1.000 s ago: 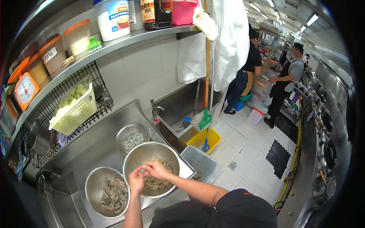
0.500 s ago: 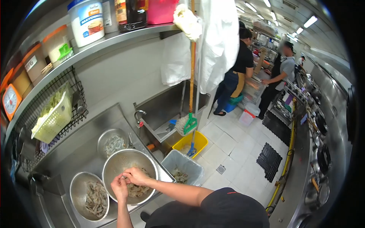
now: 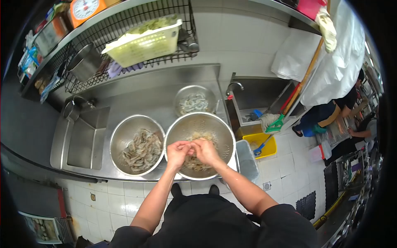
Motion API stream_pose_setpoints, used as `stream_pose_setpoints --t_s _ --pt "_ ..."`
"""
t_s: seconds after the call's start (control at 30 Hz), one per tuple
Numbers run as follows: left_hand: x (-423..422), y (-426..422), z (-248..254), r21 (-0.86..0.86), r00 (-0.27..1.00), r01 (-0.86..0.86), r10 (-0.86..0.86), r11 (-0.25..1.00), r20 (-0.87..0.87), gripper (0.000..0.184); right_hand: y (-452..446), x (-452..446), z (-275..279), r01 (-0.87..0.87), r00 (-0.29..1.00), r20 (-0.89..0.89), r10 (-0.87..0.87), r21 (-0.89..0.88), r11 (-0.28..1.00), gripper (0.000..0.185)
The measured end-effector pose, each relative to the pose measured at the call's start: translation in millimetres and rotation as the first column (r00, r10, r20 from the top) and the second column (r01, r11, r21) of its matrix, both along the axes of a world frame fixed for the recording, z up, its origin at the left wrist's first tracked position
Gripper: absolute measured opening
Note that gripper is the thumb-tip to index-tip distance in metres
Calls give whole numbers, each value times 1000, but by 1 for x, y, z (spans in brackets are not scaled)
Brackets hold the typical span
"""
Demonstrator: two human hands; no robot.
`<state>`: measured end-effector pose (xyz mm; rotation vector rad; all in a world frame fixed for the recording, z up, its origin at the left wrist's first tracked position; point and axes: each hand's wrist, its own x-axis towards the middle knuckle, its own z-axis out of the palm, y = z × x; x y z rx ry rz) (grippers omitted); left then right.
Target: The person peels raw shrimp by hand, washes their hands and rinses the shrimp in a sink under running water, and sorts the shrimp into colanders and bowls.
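My left hand [image 3: 178, 154] and my right hand [image 3: 204, 151] meet over a large steel bowl [image 3: 225, 138], fingertips pinched together. Between them is a shrimp, mostly covered by the fingers. Brownish shrimp pieces, perhaps shells, lie in this bowl beneath the hands. To the left, another steel bowl [image 3: 120, 131] holds a heap of grey shrimp [image 3: 142, 151] with shells on. Behind the large bowl stands a smaller steel bowl [image 3: 180, 96] with pale, peeled-looking shrimp [image 3: 194, 103].
A steel counter [image 3: 136, 99] bears the bowls, with a sink [image 3: 84, 140] at its left. Above hangs a wire rack with a pale basket [image 3: 153, 43]. At right are a grey bin [image 3: 247, 161], a yellow bucket [image 3: 268, 148] and a mop [image 3: 275, 122]. Two people stand farther right.
My view has swung left and down, bringing the left sink and whole counter into sight. Both hands stay together over the large bowl, fingers still pinched.
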<state>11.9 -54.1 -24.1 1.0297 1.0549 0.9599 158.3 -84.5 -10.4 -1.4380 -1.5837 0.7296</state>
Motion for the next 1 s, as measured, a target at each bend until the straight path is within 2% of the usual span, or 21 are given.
stream_pose_setpoints --t_s 0.07,0.13,0.23,0.4,0.47,0.63,0.7,0.73,0.8,0.83,0.9,1.0 --pt "-8 9 -1 -43 999 25 -23 999 49 18 4 -5 2 8 1000 8 -8 -26 1000 16" --pt "-15 14 2 -165 990 41 -17 985 143 19 5 -11 1 18 997 69 -22 55 998 15" --pt "-23 23 3 -179 976 178 -149 968 161 21 9 -16 -3 29 994 106 -30 12 1000 13" --pt "-31 30 9 -84 962 272 -269 959 42 22 6 -29 6 84 982 171 -78 -24 996 12" --pt "-30 29 10 -74 972 229 -224 970 70 20 6 -32 -1 76 984 159 -85 59 995 14" --pt "-24 25 -9 -97 965 207 -187 974 183 14 -4 -33 2 80 971 228 -77 -5 997 18" --pt "-20 23 -14 -198 971 164 -122 966 208 14 -3 -28 2 29 969 245 -26 -12 1000 19" --pt "-18 24 -20 -192 972 144 -103 971 209 14 -4 -26 4 18 951 309 -6 -38 999 18" --pt "-15 26 -29 -337 961 156 -63 928 269 15 -2 -19 12 -13 930 367 31 -52 999 18" --pt "-13 25 -33 -336 964 135 -46 932 261 15 -2 -18 14 -20 908 417 51 -79 997 15" --pt "-9 21 -36 -381 898 209 -22 901 440 16 -2 -11 12 -38 887 454 83 -106 994 12" --pt "-1 16 -34 -437 896 194 22 879 443 18 -2 1 -2 -108 852 509 123 -58 992 12"
